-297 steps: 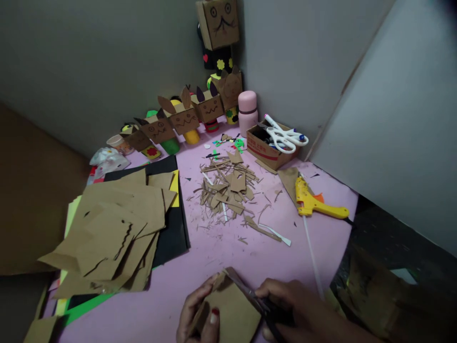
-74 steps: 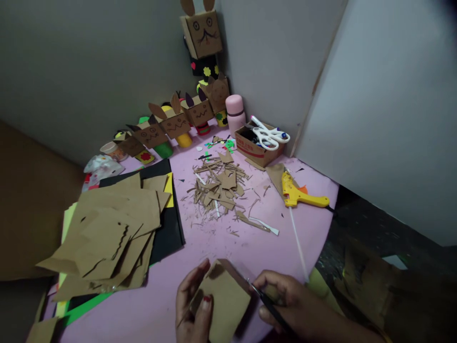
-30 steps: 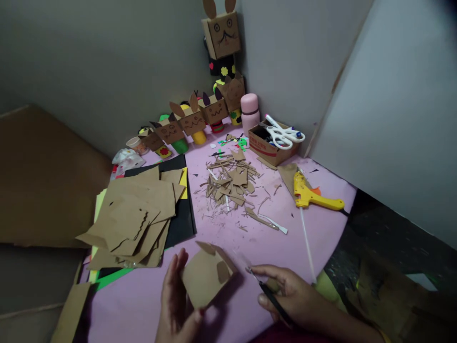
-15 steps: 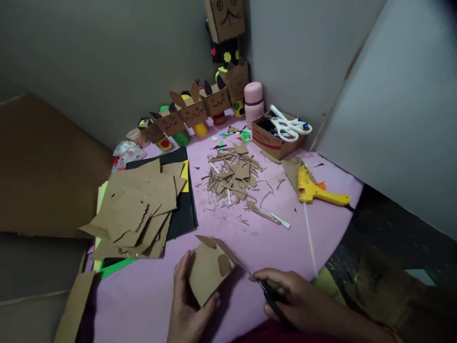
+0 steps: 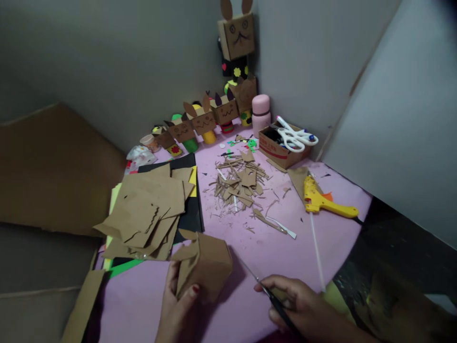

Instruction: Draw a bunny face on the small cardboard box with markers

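Note:
A small cardboard box (image 5: 214, 262) with pointed ear-like flaps rests in my left hand (image 5: 174, 297), its fingers and thumb closed round the left side. My right hand (image 5: 296, 300) grips a pair of scissors (image 5: 270, 296) with black handles. The thin blades point up and left toward the box, apart from it. Just beyond lies a heap of cardboard scraps (image 5: 243, 183). To the left, cut cardboard sheets (image 5: 150, 200) are piled on black and yellow sheets.
On the pink table (image 5: 246, 247), a yellow glue gun (image 5: 321, 200) lies at the right. Behind stand a pink flask (image 5: 261, 114), a carton (image 5: 276, 148) with white scissors (image 5: 294, 138) and pens, and several cardboard animal figures (image 5: 203, 123). Walls close in the back corner.
My left hand has turned the box, so another side and its flaps now show. The scissors have moved slightly away from it. The view has shifted a little.

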Demonstrator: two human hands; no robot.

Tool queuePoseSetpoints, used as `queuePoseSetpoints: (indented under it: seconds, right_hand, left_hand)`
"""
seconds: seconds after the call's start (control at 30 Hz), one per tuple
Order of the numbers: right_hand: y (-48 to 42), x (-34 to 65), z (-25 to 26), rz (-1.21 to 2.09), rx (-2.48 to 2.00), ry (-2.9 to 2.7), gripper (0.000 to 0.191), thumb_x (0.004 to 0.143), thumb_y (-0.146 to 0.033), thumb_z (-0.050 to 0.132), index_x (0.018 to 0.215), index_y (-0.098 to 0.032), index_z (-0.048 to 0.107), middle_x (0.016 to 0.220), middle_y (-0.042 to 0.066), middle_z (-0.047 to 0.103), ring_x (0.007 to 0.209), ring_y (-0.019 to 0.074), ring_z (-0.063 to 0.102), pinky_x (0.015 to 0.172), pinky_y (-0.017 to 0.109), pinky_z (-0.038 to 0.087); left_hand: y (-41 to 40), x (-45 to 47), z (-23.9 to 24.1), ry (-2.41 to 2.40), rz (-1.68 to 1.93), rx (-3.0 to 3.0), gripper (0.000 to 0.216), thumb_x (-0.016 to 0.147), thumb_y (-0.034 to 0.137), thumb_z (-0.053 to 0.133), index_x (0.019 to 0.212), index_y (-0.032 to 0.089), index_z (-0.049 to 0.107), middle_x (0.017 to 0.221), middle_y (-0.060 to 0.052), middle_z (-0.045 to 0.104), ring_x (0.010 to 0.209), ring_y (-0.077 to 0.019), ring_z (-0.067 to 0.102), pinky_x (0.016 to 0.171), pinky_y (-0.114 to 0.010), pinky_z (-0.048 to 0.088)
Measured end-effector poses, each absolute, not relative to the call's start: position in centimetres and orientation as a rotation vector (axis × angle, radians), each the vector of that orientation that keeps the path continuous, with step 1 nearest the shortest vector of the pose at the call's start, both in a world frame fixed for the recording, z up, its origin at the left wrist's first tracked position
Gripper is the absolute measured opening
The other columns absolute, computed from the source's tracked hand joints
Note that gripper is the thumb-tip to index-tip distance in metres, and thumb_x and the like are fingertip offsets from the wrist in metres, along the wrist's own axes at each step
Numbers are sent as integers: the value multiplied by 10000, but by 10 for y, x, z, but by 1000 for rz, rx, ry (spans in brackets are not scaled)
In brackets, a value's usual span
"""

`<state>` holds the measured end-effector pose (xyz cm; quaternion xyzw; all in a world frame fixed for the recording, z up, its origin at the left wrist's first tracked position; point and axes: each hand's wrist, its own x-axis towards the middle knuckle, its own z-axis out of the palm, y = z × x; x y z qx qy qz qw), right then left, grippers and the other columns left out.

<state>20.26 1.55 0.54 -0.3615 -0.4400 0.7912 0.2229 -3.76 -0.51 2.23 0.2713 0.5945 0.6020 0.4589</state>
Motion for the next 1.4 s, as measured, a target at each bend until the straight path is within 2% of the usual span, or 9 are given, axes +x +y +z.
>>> queuePoseSetpoints:
  seconds: [0.17,0.3,0.43,0.6,0.73,0.87,1.03,1.13,1.4]
  right_hand:
    - [25,197,0,2111,-1042,-1047,507,737,-443,724,1142,-185,562,613,-69,445,508,67,381,455,173,286]
    - [41,190,-4,1972,-951,-1109,633,757,-585,692,1234,-214,505,700,-18,547,546,97,467,476,193,377]
    - [52,175,5,1859,-885,-1130,670,766,-594,681,1298,-249,464,1068,87,633,828,174,630,720,270,508]
    - [50,155,21,1855,-789,-1020,799,724,-583,725,1368,-249,392,1378,120,512,1276,256,481,1048,359,393]
    - [49,152,24,1873,-755,-922,842,716,-482,767,1397,-230,340,1380,135,518,1239,276,525,1041,401,410]
    - [52,150,15,1767,-751,-988,848,687,-415,789,1378,-237,330,1409,133,488,1258,268,511,1050,393,409]
    - [55,141,-3,1552,-966,-979,866,570,-294,822,1320,-244,392,1412,125,474,1306,284,453,1077,403,384]
    - [55,140,-8,1592,-963,-941,863,559,-259,819,1311,-256,397,1399,125,483,1264,291,497,1039,412,429]
    - [50,154,-16,1631,-957,-1000,848,603,-276,824,1324,-267,379,1426,106,444,1272,260,478,1011,373,446]
  left_hand:
    - [5,-59,24,553,1280,300,219,817,303,688,1027,288,749,1029,26,796,959,-170,736,881,-251,552]
    - [25,-53,26,502,1147,329,447,799,512,637,1052,161,748,1084,-79,771,1004,-227,721,927,-320,527]
    - [44,-31,30,480,1085,365,500,716,577,671,1081,242,738,1162,-76,745,1084,-308,674,954,-444,489]
    - [51,-12,30,587,1087,426,526,755,638,584,1150,309,696,1178,-66,739,1124,-321,644,998,-492,429]
    - [54,-9,24,773,1164,533,520,812,604,543,1162,248,690,1229,-94,708,1201,-306,589,1041,-445,399]
    - [56,-13,16,1007,1368,689,435,861,473,576,1267,317,579,1388,-25,592,1279,-222,513,1037,-322,399]
    - [46,-17,9,1165,1442,966,609,778,603,601,1267,239,594,1420,-128,538,1286,-336,483,1036,-431,410]
    - [41,-17,6,1236,1422,1121,509,721,457,743,1176,242,667,1414,-126,541,1327,-342,428,1109,-446,318]
    - [34,-12,1,1292,1356,1285,307,812,340,675,1113,281,686,1436,-111,514,1329,-319,430,1109,-494,311]
